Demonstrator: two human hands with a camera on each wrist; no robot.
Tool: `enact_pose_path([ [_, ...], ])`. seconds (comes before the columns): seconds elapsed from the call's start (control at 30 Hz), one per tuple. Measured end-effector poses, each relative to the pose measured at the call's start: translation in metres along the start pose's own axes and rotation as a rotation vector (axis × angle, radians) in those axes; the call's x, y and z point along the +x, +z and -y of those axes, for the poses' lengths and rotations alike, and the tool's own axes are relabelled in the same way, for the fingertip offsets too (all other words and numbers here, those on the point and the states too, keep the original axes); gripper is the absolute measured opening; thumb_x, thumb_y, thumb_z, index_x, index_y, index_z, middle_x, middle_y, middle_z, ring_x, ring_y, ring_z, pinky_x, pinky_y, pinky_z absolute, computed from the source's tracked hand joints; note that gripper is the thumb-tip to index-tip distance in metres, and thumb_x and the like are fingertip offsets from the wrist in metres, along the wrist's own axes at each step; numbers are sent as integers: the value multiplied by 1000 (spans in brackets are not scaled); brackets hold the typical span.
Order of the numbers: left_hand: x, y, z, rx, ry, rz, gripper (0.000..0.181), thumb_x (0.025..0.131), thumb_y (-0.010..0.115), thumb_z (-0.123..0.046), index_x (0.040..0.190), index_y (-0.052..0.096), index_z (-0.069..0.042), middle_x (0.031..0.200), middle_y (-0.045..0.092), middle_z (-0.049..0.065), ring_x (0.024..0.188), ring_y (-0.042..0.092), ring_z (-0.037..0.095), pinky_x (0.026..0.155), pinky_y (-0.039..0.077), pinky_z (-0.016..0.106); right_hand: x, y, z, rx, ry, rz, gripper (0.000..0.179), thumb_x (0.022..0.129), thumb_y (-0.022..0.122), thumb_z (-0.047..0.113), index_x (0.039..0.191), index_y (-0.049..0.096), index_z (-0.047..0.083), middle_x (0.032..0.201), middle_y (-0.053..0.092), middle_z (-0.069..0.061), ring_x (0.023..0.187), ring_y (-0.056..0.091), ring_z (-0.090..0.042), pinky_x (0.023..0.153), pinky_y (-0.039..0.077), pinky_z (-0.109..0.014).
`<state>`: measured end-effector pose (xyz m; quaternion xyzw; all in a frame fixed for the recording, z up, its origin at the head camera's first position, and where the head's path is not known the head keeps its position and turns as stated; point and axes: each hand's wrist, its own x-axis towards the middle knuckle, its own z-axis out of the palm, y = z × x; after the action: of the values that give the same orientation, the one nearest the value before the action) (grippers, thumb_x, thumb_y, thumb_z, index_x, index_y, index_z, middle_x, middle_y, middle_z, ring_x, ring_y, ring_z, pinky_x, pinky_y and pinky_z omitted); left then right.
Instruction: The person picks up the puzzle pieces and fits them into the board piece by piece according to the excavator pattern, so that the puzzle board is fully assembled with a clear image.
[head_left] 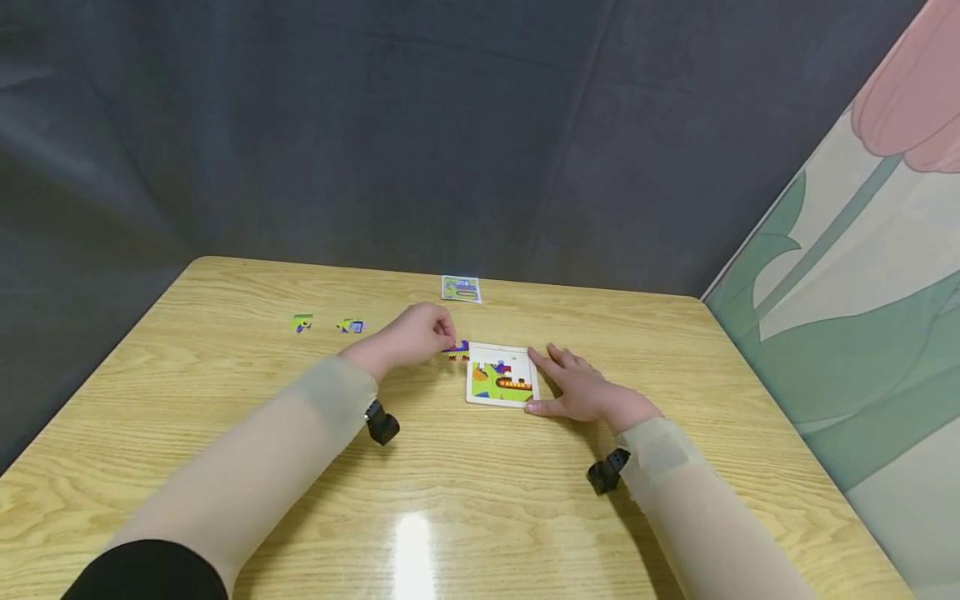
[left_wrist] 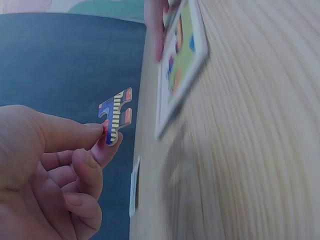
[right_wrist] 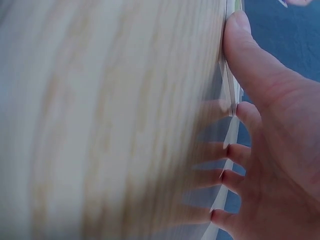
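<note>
We pinch puzzle pc (left_wrist: 116,117) w/ L fingers (left_wrist: 80,134); prob. light, thin, stiff, maybe slippery: edge hold is best. R fingers (right_wrist: 250,120) spread, touching tray (head_left: 487,356).

Striped blue-yellow puzzle piece (left_wrist: 116,117) pinched, raised beside white-framed tray (head_left: 495,355); tray flat, partly filled.

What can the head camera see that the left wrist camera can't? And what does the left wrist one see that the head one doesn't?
Only the head view shows two loose pieces lying off to the left on the table.

Only the left wrist view shows the palm side of the left hand.

Both show that hand pinching a striped piece, plus the puzzle tray and right hand.
</note>
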<state>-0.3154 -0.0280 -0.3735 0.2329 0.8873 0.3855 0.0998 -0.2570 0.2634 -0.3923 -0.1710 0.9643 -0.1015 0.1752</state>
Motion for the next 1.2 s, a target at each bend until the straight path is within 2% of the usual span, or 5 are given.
enact_pose_path([
  [0.2,13,19,-19,-31,16,7,7,95,65,-6,88,64,-5,85,59,7,76,52,18,66,44,29,3,1,0,-7,4,1,98,87,58,66,160,12,19,162,5,-21,144,8,-49,109,15,-66],
  [0.4,22,37,-31,-61,16,14,8,94,66,-6,87,64,-6,86,59,6,77,53,17,66,44,27,4,3,-1,-20,10,-3,100,85,56,70,160,12,20,162,5,-22,143,9,-50,109,17,-65],
  [0.63,29,53,-35,-88,3,24,5,94,66,-6,90,69,-7,88,60,6,78,56,17,67,47,27,3,2,-1,-19,-1,-13,97,87,58,66,160,14,19,161,7,-23,143,10,-51,108,17,-67],
  [0.93,31,65,-36,-97,-6,31,14,95,63,-5,96,75,-11,95,62,3,82,58,17,67,48,28,1,2,0,-18,-2,-5,97,88,57,66,159,14,18,161,7,-24,142,11,-51,106,18,-68],
  [1.2,35,74,-38,-65,32,21,17,94,61,-3,97,76,-10,98,65,-1,90,58,15,79,47,30,1,3,-2,-28,-16,-7,96,89,57,65,160,13,19,161,7,-23,143,11,-50,107,18,-67],
])
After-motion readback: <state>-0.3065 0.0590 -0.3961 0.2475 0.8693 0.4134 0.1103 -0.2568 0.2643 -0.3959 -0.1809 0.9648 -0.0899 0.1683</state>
